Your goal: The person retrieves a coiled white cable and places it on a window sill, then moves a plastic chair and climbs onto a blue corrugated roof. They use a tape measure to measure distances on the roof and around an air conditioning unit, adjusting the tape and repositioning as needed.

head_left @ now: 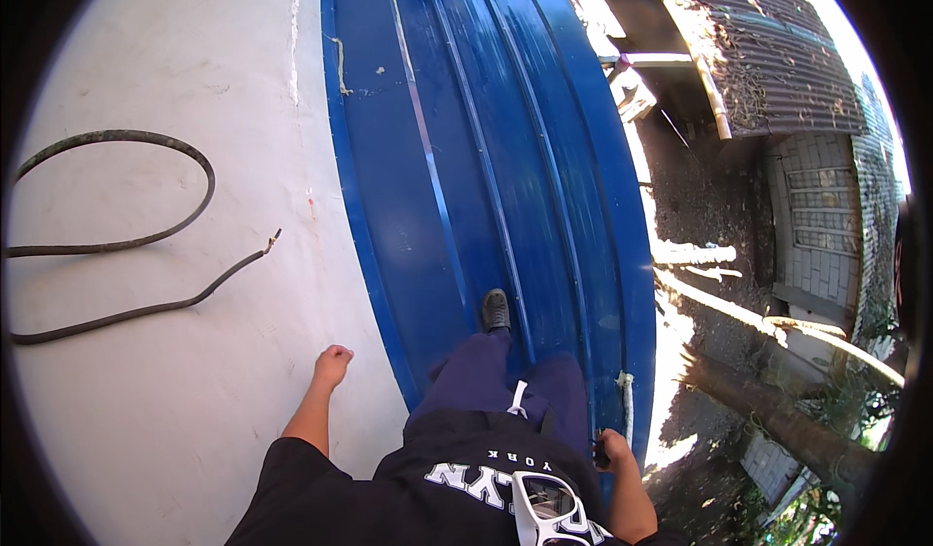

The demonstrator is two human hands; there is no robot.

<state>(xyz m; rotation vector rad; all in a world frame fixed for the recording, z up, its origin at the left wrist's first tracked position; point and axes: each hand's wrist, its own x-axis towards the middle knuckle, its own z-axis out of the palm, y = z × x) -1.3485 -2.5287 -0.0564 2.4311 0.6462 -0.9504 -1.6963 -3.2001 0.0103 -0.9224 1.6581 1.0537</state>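
My left hand (333, 363) is curled into a fist with nothing showing out of it, held above the pale, smooth surface (146, 429) at the left. By my right hip, the fingers of my right hand (612, 448) are closed around a small dark object (601, 454), whose kind I cannot make out. A short white rope (627, 406) hangs close beside that hand. One dark shoe (496, 311) of mine rests on a blue ridged metal sheet (408, 187).
A thick black cable (155, 305) with a stripped end loops over the pale surface. Beyond the blue sheet's right edge lies lower, shaded ground with a light-coloured rope (724, 303), a tree trunk (768, 415) and a rusty corrugated roof (768, 60). White-framed sunglasses (530, 522) hang at my chest.
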